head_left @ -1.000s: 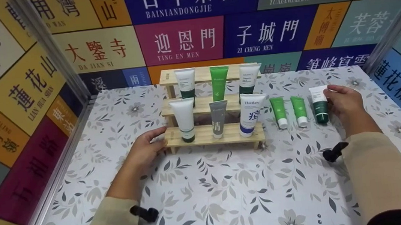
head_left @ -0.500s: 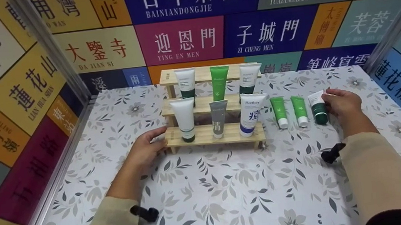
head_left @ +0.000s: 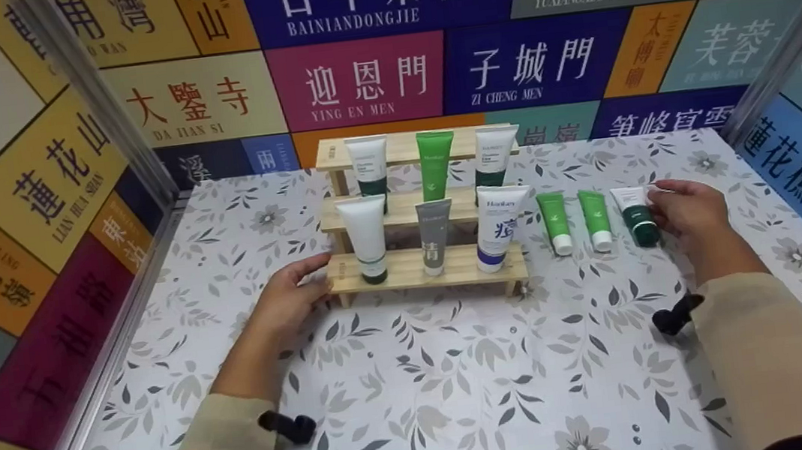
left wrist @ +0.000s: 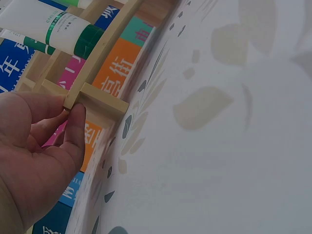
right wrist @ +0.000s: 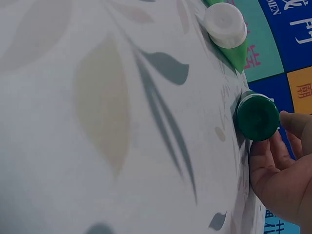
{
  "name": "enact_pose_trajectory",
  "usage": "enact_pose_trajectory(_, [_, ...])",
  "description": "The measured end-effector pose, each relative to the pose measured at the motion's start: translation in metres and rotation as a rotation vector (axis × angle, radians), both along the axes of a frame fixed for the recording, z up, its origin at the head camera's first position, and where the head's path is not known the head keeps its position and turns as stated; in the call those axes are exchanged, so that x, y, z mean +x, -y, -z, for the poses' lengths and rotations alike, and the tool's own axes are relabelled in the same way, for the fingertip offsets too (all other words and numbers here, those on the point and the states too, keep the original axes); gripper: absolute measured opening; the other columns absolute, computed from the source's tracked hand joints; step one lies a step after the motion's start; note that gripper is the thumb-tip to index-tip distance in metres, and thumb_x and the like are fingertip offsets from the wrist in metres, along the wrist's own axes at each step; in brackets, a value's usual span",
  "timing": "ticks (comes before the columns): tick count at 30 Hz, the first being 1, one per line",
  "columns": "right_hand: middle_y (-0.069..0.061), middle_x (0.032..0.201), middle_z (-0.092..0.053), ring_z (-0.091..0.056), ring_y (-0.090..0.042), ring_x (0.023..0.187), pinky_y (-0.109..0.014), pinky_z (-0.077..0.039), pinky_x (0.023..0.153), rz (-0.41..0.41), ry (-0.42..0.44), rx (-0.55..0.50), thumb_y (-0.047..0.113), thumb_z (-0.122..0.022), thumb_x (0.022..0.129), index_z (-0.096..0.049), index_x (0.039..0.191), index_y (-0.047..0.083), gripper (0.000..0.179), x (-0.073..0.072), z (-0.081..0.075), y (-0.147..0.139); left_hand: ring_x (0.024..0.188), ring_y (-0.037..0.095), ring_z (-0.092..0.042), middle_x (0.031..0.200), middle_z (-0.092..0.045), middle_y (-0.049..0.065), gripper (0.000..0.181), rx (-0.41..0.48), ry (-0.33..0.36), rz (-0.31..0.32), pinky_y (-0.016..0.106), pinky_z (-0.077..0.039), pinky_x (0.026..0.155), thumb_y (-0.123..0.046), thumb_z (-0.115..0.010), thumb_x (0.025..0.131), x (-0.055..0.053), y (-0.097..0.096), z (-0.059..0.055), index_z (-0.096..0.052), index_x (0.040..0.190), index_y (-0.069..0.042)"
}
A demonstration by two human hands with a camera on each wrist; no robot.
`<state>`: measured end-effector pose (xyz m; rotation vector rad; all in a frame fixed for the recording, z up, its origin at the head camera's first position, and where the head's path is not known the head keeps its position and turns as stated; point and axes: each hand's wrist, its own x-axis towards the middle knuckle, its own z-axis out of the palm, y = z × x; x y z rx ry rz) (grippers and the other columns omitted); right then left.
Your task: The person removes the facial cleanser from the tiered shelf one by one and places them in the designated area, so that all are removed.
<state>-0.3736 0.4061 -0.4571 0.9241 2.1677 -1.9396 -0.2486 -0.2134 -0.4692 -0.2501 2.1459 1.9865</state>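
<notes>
Head view: my left hand (head_left: 297,293) pinches the end of the lowest shelf (head_left: 407,277) of a pale, three-tier wooden stand (head_left: 402,151); a tug could topple the upright white plastic tube (head_left: 366,236) just right of that grip. Left of my right hand (head_left: 693,214) lies a white-and-dark-green plastic tube (head_left: 636,217); whether I pinch it, I cannot tell. A careless nudge could roll it into the bright green plastic tube (head_left: 595,216) beyond.
</notes>
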Motion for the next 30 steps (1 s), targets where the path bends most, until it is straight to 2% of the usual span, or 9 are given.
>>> enact_pose_trajectory(3, [0.01, 0.123, -0.062, -0.062, -0.009, 0.111, -0.02, -0.058, 0.088, -0.011, 0.007, 0.022, 0.03, -0.073, 0.103, -0.054, 0.156, 0.03, 0.057, 0.003, -0.001, 0.0, 0.109, 0.013, -0.071, 0.153, -0.06, 0.012, 0.049, -0.012, -0.004, 0.0, 0.029, -0.055, 0.096, -0.006, -0.062, 0.104, 0.0, 0.0, 0.0, -0.058, 0.153, -0.012])
enact_pose_trajectory(7, [0.012, 0.121, -0.063, -0.06, -0.008, 0.116, -0.021, -0.057, 0.09, 0.011, -0.031, -0.008, 0.031, -0.076, 0.1, -0.06, 0.149, 0.031, 0.052, 0.009, -0.005, 0.002, 0.107, 0.014, -0.07, 0.151, -0.062, 0.013, 0.049, -0.028, -0.011, 0.001, 0.033, -0.055, 0.099, -0.006, -0.062, 0.104, 0.0, 0.0, 0.0, -0.058, 0.153, -0.012])
enact_pose_trajectory(12, [0.011, 0.12, -0.064, -0.061, -0.009, 0.116, -0.021, -0.057, 0.089, 0.064, -0.153, -0.132, 0.027, -0.081, 0.096, -0.067, 0.13, 0.03, 0.037, 0.016, -0.015, 0.009, 0.107, 0.012, -0.071, 0.153, -0.06, 0.013, 0.05, -0.025, -0.007, 0.005, 0.031, -0.056, 0.099, -0.006, -0.062, 0.104, -0.002, 0.001, 0.0, -0.058, 0.153, -0.011])
enact_pose_trajectory(15, [0.008, 0.122, -0.064, -0.062, -0.011, 0.115, -0.023, -0.057, 0.089, 0.077, -0.228, -0.19, 0.024, -0.083, 0.095, -0.068, 0.127, 0.027, 0.036, 0.018, -0.021, 0.018, 0.106, 0.011, -0.071, 0.156, -0.058, 0.012, 0.05, -0.036, -0.007, 0.009, 0.029, -0.056, 0.097, -0.006, -0.062, 0.104, -0.003, 0.001, 0.001, -0.058, 0.154, -0.011])
enact_pose_trajectory(22, [0.007, 0.119, -0.066, -0.065, -0.012, 0.109, -0.023, -0.057, 0.084, 0.029, -0.299, -0.223, 0.024, -0.084, 0.093, -0.068, 0.127, 0.024, 0.037, 0.022, -0.03, 0.041, 0.104, 0.011, -0.071, 0.153, -0.061, 0.012, 0.049, -0.029, 0.001, 0.003, 0.03, -0.056, 0.097, -0.008, -0.064, 0.104, -0.001, 0.0, 0.0, -0.058, 0.153, -0.012])
enact_pose_trajectory(30, [0.007, 0.115, -0.069, -0.067, -0.013, 0.102, -0.025, -0.056, 0.078, -0.005, -0.414, -0.31, 0.017, -0.084, 0.093, -0.07, 0.124, 0.019, 0.034, 0.03, -0.038, 0.064, 0.1, 0.008, -0.072, 0.154, -0.059, 0.015, 0.051, -0.03, -0.043, 0.017, 0.026, -0.056, 0.091, -0.004, -0.061, 0.103, -0.001, 0.0, 0.0, -0.057, 0.154, -0.008])
